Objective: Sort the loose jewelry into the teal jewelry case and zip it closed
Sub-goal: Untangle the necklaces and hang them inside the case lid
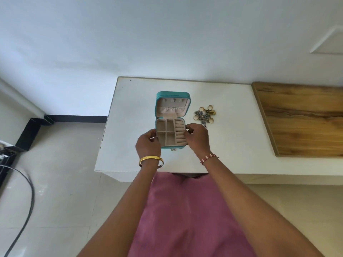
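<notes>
Barely begun: the left hand (148,142) grips the case (170,120) at its 9 o'clock edge, and the right hand (197,137) curls on the 3 o'clock edge. Lid open, compartments empty. Jewelry (204,114) lies heaped at the case's 2 o'clock on the table (232,138), unobstructed; a wooden board (304,119) sits farther right.

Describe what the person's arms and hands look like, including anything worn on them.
Both arms are bare to the bottom of the frame, with no sleeves in view. The left hand has a plain, smooth gold bangle around its wrist. The right hand has a thin red and white thread band tied at its wrist. No finger rings can be made out.
</notes>
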Tool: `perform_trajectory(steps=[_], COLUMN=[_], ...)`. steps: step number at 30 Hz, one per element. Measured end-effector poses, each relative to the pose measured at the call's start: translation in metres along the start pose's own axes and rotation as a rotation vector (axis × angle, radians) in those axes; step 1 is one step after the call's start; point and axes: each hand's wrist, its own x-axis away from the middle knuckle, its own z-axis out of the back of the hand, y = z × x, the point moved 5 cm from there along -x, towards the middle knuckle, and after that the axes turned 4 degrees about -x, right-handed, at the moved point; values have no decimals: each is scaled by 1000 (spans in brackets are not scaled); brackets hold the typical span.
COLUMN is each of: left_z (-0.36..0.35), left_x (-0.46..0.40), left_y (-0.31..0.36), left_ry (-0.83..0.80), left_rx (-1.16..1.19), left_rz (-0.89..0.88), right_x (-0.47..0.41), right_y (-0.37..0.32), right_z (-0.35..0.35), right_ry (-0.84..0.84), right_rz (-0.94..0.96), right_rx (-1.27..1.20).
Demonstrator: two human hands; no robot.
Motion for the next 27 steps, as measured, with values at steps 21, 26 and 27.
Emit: perform_trajectory(steps=[21, 26, 27], left_z=[-126, -126, -125], left_x=[50, 50, 51], left_y=[23, 21, 21], left_ry=[-387, -422, -422], left_rx=[-265, -263, -253], left_rz=[-133, -148, -145], right_x=[10, 13, 14], right_y=[114, 118, 117], right_z=[80, 81, 82], right_ry=[187, 198, 212], right_rz=[-198, -199, -197], right_rx=[-7, -32, -32])
